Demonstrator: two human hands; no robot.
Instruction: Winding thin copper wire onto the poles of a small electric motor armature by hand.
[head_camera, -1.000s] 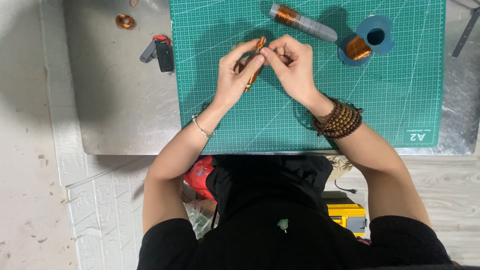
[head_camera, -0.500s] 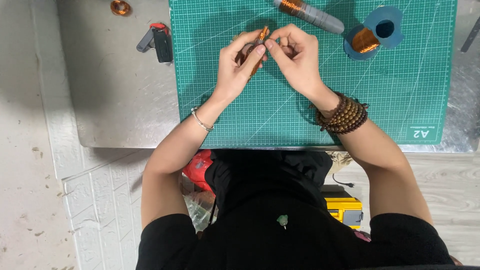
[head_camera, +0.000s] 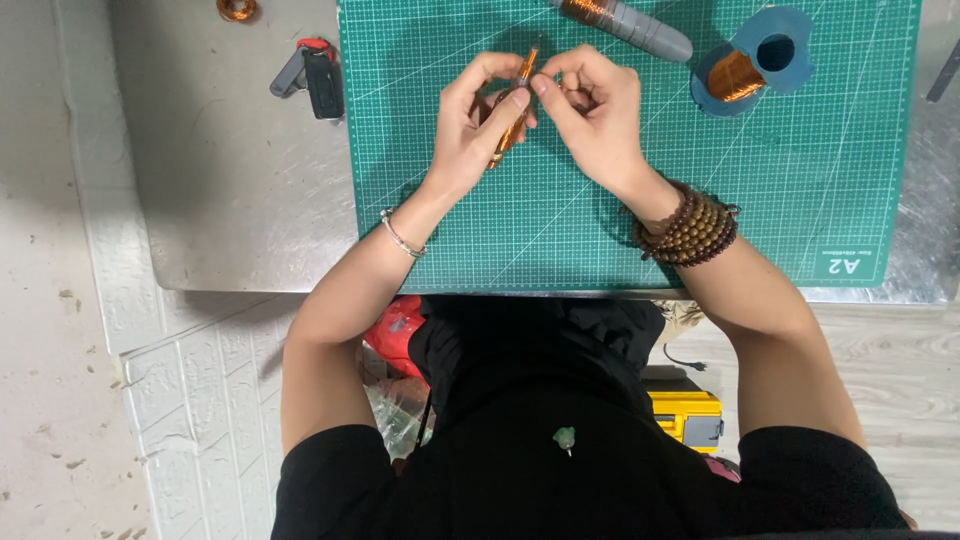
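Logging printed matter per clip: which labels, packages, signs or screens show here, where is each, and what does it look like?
Size marking: near right corner of the green cutting mat, pale print on green, letters beside a small line of text.
Grid lines: pale ruled squares and diagonals over the whole mat.
Yellow case: on the floor under the table, boxy, with a grey latch; no label legible.
No signs or screens in view.

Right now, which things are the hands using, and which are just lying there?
In use: left hand and right hand holding a copper-wound rod; green mat under them.

Lying about: blue spool, grey rod, black-and-red tool, small copper coil.
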